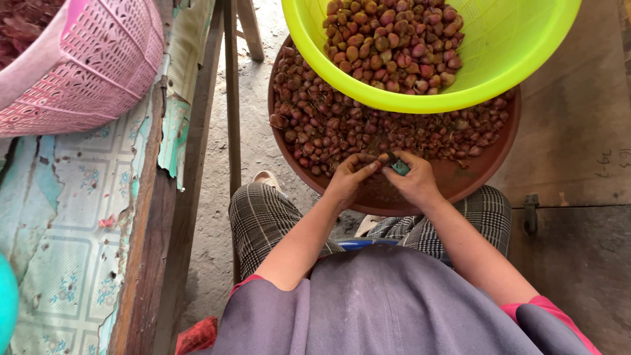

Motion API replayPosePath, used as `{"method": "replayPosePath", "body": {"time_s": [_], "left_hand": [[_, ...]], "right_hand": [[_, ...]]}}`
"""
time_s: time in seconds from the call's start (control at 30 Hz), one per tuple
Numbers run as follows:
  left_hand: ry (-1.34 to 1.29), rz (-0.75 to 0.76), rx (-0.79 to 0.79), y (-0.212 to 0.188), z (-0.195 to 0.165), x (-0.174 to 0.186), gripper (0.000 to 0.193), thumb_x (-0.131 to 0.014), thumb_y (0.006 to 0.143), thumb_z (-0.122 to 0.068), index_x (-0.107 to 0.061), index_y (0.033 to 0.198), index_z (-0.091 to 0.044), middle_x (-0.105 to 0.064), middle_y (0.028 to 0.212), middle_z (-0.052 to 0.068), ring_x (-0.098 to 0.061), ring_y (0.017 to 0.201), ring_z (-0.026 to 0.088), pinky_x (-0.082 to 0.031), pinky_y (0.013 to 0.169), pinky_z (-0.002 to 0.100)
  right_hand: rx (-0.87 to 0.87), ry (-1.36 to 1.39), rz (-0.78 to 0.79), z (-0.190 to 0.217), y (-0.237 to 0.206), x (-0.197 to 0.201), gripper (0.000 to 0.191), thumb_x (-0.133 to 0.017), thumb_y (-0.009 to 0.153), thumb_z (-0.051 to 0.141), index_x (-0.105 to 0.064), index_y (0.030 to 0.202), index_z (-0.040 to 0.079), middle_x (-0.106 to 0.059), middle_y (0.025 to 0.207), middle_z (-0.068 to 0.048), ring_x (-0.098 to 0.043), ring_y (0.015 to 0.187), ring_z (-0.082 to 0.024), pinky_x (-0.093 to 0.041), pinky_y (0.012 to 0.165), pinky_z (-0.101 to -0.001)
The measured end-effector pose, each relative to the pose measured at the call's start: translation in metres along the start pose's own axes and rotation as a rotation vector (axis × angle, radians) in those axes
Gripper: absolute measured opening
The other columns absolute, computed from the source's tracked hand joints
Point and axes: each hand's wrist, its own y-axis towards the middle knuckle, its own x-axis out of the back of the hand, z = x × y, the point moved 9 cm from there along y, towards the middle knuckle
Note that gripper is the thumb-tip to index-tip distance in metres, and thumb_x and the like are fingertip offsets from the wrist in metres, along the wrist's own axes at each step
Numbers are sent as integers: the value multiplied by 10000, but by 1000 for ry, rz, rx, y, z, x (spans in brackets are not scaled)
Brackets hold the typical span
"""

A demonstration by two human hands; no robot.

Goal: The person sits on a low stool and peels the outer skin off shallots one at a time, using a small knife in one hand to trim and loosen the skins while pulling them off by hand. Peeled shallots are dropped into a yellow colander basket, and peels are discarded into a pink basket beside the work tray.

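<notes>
Hiding a shallot [380,158], left hand [349,177] meets right hand [414,181].

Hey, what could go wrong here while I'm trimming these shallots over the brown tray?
The right hand holds a small teal-handled tool right against the left hand's fingertips, so a slip might nick them. The green basin sits on the brown tray, overhanging its far side, and may tip. The tray rests on the knees and could slide.
</notes>
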Motion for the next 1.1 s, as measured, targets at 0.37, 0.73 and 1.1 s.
{"method": "replayPosePath", "body": {"time_s": [0.37,0.73,1.1], "left_hand": [[-263,-62,-12,-3,-5,-3,197,-706,964,-87,-623,1111,14,-711,1064,102,-698,976,189,-581,887,364],[271,-154,-172,-14,-27,1,164,-736,949,-90,-658,1065,-5,-654,904,26,-574,817,84,-474,723,230],[281,-129,-198,-21,-28,-11,132,-712,917,-48,-588,960,-37,-651,887,-2,-556,774,56,-454,644,222]], "right_hand": [[54,-134,72,25,-18,-10,467,-507,1038,221,-493,1481,73,-660,1283,-165,-625,1163,-248,-464,1006,-386],[-42,-267,62,14,-20,-14,389,-524,1023,284,-556,1381,134,-711,1228,-153,-701,1142,-332,-518,954,-412],[-115,-327,-24,3,-20,-10,287,-569,987,271,-633,1243,158,-744,1150,-112,-713,1090,-330,-540,898,-417]]}}
